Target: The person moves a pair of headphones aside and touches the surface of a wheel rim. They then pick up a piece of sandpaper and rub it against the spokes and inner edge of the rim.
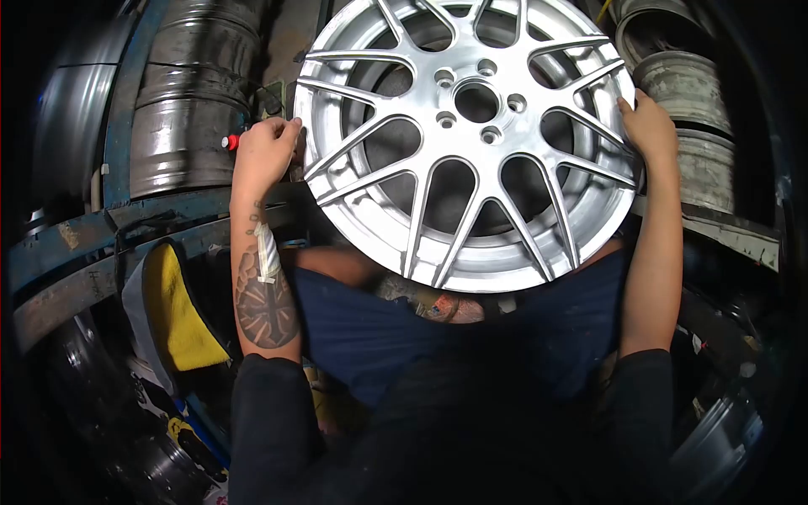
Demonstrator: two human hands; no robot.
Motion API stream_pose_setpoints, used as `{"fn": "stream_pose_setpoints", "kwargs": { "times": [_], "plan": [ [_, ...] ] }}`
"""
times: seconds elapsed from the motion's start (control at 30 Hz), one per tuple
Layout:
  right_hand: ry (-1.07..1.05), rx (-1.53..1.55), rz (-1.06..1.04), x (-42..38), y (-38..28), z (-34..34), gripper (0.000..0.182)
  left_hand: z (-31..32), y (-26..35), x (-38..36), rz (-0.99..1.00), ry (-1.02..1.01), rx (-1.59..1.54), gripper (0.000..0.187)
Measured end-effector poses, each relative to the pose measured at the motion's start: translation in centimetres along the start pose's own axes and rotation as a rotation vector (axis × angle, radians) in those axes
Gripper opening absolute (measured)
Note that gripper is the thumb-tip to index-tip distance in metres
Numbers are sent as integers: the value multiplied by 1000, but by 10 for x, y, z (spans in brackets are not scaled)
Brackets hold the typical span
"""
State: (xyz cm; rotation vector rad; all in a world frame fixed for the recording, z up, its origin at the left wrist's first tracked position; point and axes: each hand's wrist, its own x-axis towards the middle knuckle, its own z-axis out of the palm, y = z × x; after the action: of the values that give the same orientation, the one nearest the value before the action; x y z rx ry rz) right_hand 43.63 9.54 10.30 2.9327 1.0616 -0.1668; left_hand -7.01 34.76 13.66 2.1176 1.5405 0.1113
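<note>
A large silver alloy wheel rim (480,181) with many split spokes and a round centre bore fills the upper middle, tilted over the lap. At its right edge my right hand (652,126) is closed, the thumb on the outer lip and the other fingers mostly hidden. My left hand (268,151) is at the left edge, fingers curled and fingertips close against the lip; whether they grip it is unclear. A small red piece with a white end (230,142) shows just beside the left hand; what it belongs to is hidden.
Bare metal rims (194,109) are stacked at the left behind a blue metal frame (126,126). More dull rims (683,97) stand at the right over a metal rail (732,236). A yellow and grey cloth (181,311) hangs at lower left. Dark rims lie in both lower corners.
</note>
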Motion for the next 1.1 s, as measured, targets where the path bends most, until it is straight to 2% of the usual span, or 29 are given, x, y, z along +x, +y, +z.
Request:
{"fn": "stream_pose_setpoints", "kwargs": {
  "times": [0.1, 0.17, 0.2, 0.23, 0.27, 0.3, 0.33, 0.37, 0.43, 0.47, 0.5, 0.53, 0.6, 0.77, 0.93, 1.1],
  "plan": [
    [-6, 49, -25, -10, -13, -8, 48, -8, -5, -6, 19, -3, -260, 32],
    [340, 124, -287, -26, -24, 4, 42, -14, -2, -16, 6, -6, -533, 29],
    [375, 253, -399, -42, -40, 0, 44, -13, -3, -17, -14, -2, -650, 26],
    [410, 380, -510, -61, -64, -7, 45, -9, -1, -19, -16, -62, -646, 26],
    [527, 359, -690, -79, -92, -10, 40, -4, 3, -19, -10, -121, -641, 26],
    [237, 421, -728, -99, -120, -6, 34, -1, 13, -19, 2, -181, -638, 25],
    [381, 614, -930, -125, -155, -5, 33, 4, 30, -21, 113, -256, -423, 24],
    [520, 757, -1151, -151, -191, -3, 32, 19, 55, -29, 229, -211, -271, 20],
    [544, 1015, -1297, -183, -268, -18, 31, 34, 87, -41, 408, -164, -41, 20],
    [721, 1031, -1295, -189, -311, -23, 30, 42, 95, -47, 464, -146, 10, 20],
    [602, 855, -1292, -192, -346, -33, 31, 43, 97, -52, 497, -123, 36, 19],
    [268, 477, -1362, -189, -364, -68, 34, 44, 96, -52, 520, -112, 34, 19],
    [-15, 261, -1204, -218, -369, -133, 30, 32, 83, -58, 545, -61, 5, 18],
    [202, 653, -1155, -268, -434, -137, 26, -13, 36, -69, 522, 153, -187, 17],
    [201, 774, -1239, -299, -471, -124, 21, -61, -9, -71, 468, 388, -507, 16],
    [202, 842, -1299, -326, -495, -120, 17, -88, -15, -72, 531, 570, -682, 15]
  ]
}}
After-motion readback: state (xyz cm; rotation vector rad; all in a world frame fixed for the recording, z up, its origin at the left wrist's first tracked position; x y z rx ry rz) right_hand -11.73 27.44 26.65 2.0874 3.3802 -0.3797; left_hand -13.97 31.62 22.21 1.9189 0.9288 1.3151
